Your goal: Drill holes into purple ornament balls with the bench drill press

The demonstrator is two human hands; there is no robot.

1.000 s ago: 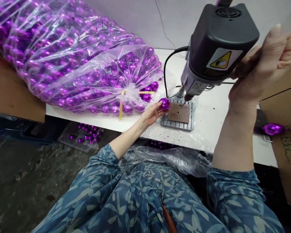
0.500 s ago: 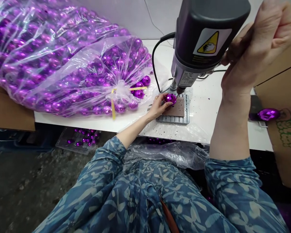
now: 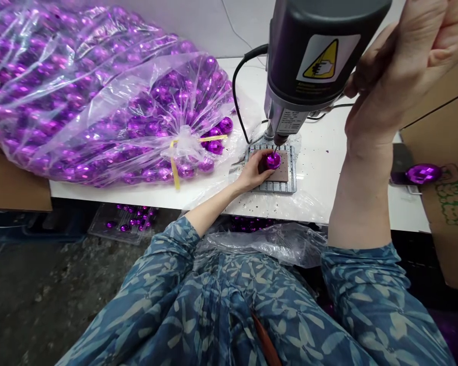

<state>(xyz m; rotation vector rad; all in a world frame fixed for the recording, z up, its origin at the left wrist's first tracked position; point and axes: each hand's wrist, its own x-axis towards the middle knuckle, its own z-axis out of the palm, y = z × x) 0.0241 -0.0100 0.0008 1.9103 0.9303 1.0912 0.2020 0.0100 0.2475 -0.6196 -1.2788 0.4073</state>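
Observation:
My left hand pinches a shiny purple faceted ball between thumb and fingers. The ball rests on a brown board that lies on the grey slotted base of a small bench drill press. Directly above the ball the thin drill bit points down, at or touching its top; I cannot tell how deep it is. My right hand is closed at the right side of the drill press, around its lever, which the fingers and motor housing mostly hide.
A large clear bag of purple balls, tied with yellow ribbon, fills the table's left side. Cardboard boxes stand at the right, near another purple ball. Dark shavings dot the white table. A clear tray with balls sits below left.
My left hand has shifted the ball slightly right and toward me, under the drill bit. My right hand stays closed beside the drill press. The whole view has shifted slightly.

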